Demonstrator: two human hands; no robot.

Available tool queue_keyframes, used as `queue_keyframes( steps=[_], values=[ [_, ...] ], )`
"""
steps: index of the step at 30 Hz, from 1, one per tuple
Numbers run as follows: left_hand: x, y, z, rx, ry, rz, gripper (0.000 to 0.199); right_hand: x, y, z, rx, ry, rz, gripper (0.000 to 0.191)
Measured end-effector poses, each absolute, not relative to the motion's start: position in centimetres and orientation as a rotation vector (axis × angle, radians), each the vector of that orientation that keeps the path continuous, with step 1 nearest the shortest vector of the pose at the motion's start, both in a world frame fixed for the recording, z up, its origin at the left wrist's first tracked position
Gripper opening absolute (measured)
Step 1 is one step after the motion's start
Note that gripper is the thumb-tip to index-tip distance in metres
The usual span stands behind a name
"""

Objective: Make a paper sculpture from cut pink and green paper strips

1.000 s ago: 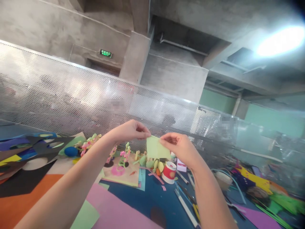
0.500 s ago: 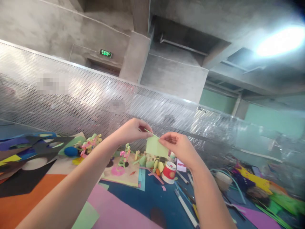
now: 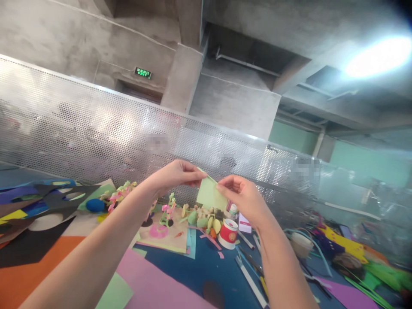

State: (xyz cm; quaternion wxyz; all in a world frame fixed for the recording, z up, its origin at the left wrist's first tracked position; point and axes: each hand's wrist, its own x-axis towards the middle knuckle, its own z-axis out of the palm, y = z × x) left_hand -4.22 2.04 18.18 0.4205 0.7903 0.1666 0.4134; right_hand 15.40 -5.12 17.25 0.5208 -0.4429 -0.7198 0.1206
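Note:
A small piece of pale green paper [image 3: 210, 194] is held up in front of me, its top edge folded or rolled into a narrow strip. My left hand [image 3: 182, 172] pinches the upper left end of that edge between thumb and fingers. On the other side, my right hand [image 3: 240, 191] pinches the edge near the upper right corner. Just below the paper are a red and white paper cup [image 3: 228, 234] and a cluster of green and yellow paper leaves [image 3: 206, 219].
Pink and green paper flowers [image 3: 168, 211] stand on a tan sheet [image 3: 164, 238]. Pink paper [image 3: 154, 279], orange paper [image 3: 41, 268] and black paper [image 3: 48, 240] cover the left. A white marker [image 3: 251, 281] lies by my right forearm. A perforated metal panel [image 3: 128, 133] rises behind the table.
My left thumb and fingers have shifted along the paper's top edge and now press its left end more closely. The right hand has barely moved.

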Motion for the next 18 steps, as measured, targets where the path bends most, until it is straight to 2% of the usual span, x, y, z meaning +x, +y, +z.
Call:
queue_keyframes(
  steps=[7, 18],
  values=[
    [-4.05, 2.0, 18.12, 2.006, 0.431, 1.137, 0.02, 15.27, -5.13, 17.35, -1.058, -1.735, 0.263, 0.012],
    [-4.09, 2.42, 17.89, 2.111, 0.439, 1.084, 0.019, 15.74, -4.39, 16.93, -1.142, -1.788, 0.408, 0.018]
  ],
)
